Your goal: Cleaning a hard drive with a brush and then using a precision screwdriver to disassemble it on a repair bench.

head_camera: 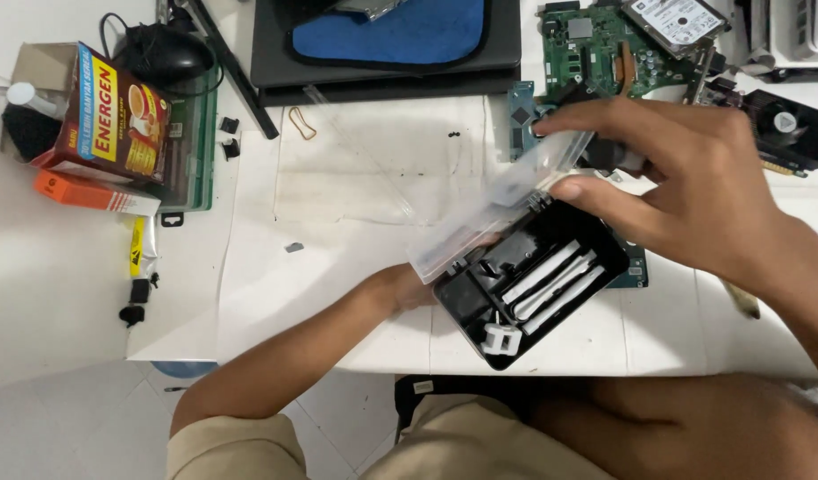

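Note:
A black plastic case with white tools inside lies at the near edge of the white table. Its clear hinged lid stands half raised. My right hand pinches the lid's far corner between thumb and fingers. My left hand reaches in under the lid, its fingers hidden behind the clear plastic beside the case's left end. The case rests partly on a dark green circuit board.
A black laptop with a blue cloth lies at the back. Green circuit boards and a hard drive crowd the back right. A red cardboard box, a black mouse and small black parts are on the left.

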